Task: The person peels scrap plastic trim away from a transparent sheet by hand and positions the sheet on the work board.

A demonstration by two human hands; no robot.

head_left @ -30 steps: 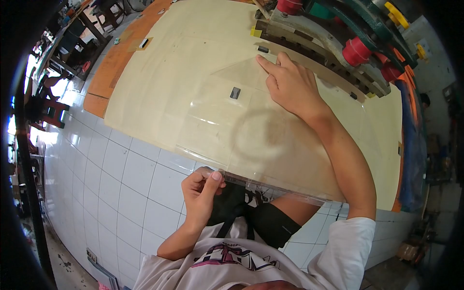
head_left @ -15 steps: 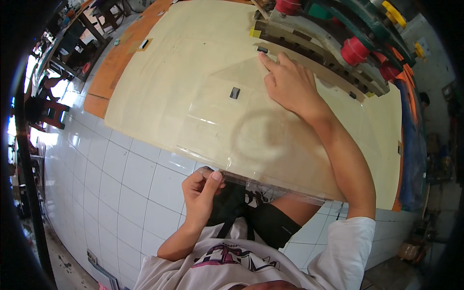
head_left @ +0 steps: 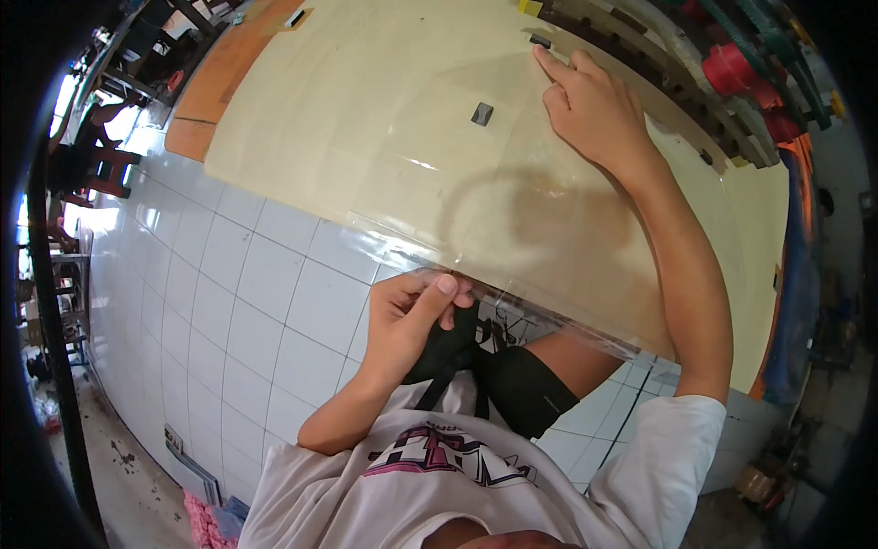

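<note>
A clear plastic sheet lies over the cream-coloured tabletop, its near edge hanging past the table's front. At that edge my left hand is closed, thumb pressed against the fingers, pinching the plastic. My right hand rests on the sheet farther back, index finger stretched out and the other fingers loosely bent. Its fingertip is at a small black block, seemingly touching its near side. Another dark block sits on the sheet to the left of my right hand.
A machine with a long bar and red round parts stands along the back right. A further small dark block lies near the bar. Orange board shows at the left, above white floor tiles.
The view has shifted, so table, blocks and both hands appear higher and farther right. My right fingertip stays by the same black block, and my left hand keeps its pinch on the sheet edge.
</note>
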